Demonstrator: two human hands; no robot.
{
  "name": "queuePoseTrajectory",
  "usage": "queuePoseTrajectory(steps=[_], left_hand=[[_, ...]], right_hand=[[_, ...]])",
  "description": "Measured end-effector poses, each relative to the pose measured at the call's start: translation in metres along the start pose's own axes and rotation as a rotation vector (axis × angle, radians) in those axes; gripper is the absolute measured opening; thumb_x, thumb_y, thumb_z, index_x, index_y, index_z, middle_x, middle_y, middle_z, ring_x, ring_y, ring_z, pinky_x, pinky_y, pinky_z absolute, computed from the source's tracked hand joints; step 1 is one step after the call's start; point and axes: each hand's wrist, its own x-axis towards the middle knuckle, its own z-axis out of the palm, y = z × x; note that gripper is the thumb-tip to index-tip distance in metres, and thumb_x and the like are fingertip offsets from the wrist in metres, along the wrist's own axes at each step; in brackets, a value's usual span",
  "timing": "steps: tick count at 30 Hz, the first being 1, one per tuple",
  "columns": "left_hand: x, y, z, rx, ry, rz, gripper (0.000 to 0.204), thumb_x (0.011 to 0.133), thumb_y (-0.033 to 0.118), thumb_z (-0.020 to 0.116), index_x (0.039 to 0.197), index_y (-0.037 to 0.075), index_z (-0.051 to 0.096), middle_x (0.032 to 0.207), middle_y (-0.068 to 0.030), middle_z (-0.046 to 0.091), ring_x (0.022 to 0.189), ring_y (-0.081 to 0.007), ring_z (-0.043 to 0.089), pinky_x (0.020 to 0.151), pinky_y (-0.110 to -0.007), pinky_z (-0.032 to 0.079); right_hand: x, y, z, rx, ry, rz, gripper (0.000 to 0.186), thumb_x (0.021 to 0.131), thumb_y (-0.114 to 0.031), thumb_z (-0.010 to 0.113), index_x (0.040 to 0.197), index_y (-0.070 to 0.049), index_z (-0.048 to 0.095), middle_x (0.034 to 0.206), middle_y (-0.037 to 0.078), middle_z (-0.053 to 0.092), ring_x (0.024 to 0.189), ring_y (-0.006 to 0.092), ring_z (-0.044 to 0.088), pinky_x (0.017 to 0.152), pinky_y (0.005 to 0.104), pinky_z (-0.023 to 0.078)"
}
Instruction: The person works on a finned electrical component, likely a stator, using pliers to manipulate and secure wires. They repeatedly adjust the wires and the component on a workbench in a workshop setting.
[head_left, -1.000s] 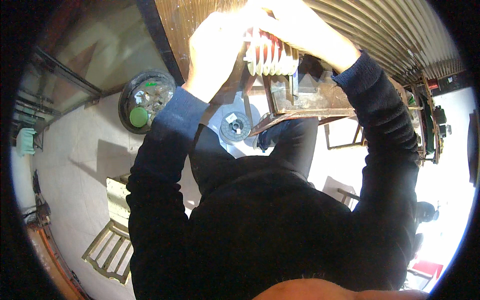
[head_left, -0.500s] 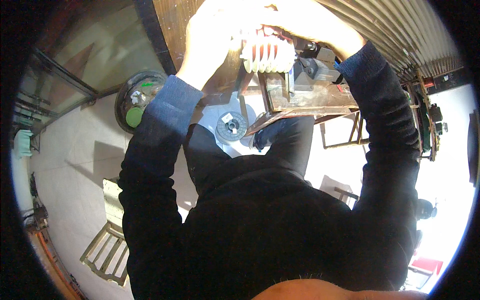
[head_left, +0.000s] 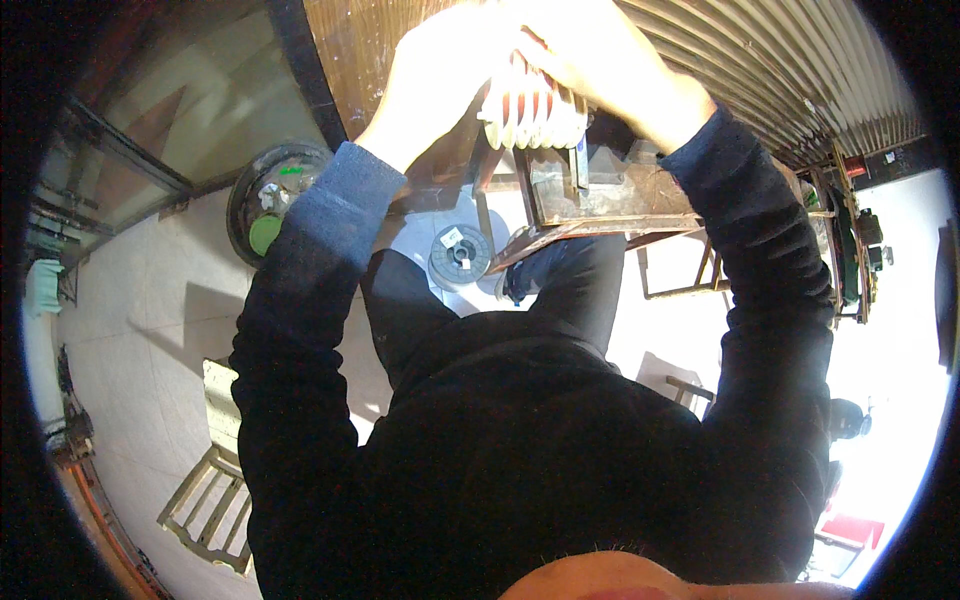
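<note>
At the upper edge my left hand (head_left: 437,75) and my right hand (head_left: 610,60) come together, both washed out by strong light. Their fingers bend inward and meet, apparently pinching something small that glare hides. Just beneath the fingertips is a row of pale, ribbed discs with red bands between them (head_left: 535,118), like a stack of small spools. Whether my fingers touch this row I cannot make out. An upright metal strip (head_left: 579,165) stands at the row's right end, by the wooden bench (head_left: 630,195).
Below the bench a grey spool (head_left: 461,257) sits near my legs. To the left is a dark round tub (head_left: 245,215) with a green round item (head_left: 265,233) and scraps. A slatted wooden chair (head_left: 210,505) stands lower left. Corrugated sheeting (head_left: 770,65) rises at upper right.
My right hand and forearm have shifted left, closer to my left hand. The grey metal parts seen on the bench earlier are now mostly in shadow or covered. The disc row stays nearly in place.
</note>
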Motion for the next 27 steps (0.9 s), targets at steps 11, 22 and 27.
queuePoseTrajectory(steps=[11, 22, 27], left_hand=[[0.001, 0.004, 0.005, -0.124, 0.006, -0.077, 0.039, 0.093, 0.008, 0.071, 0.13, 0.003, 0.06, 0.127, -0.0118, 0.064, 0.118, -0.0218, 0.063, 0.099, -0.034, 0.054], [0.005, -0.023, -0.004, -0.274, -0.024, -0.183, 0.04, 0.093, 0.008, 0.07, 0.131, 0.002, 0.059, 0.128, -0.0121, 0.064, 0.119, -0.0223, 0.062, 0.101, -0.035, 0.053], [0.009, -0.027, 0.007, -0.345, -0.069, -0.239, 0.041, 0.093, 0.008, 0.07, 0.131, 0.002, 0.058, 0.129, -0.0122, 0.063, 0.12, -0.0225, 0.062, 0.102, -0.035, 0.053]], right_hand=[[-0.002, 0.034, -0.008, 0.007, 0.142, -0.021, 0.065, 0.089, -0.033, 0.08, 0.139, 0.004, 0.06, 0.142, 0.016, 0.062, 0.133, 0.0257, 0.057, 0.114, 0.0414, 0.043], [-0.016, 0.027, -0.026, -0.837, -0.015, -0.142, 0.043, 0.096, -0.035, 0.069, 0.121, -0.001, 0.07, 0.118, 0.017, 0.072, 0.105, 0.0252, 0.068, 0.089, 0.0399, 0.053], [-0.032, 0.033, -0.014, -0.34, 0.168, -0.031, 0.034, 0.097, -0.023, 0.07, 0.121, 0.001, 0.069, 0.119, 0.015, 0.072, 0.104, 0.0248, 0.068, 0.09, 0.0392, 0.054]])
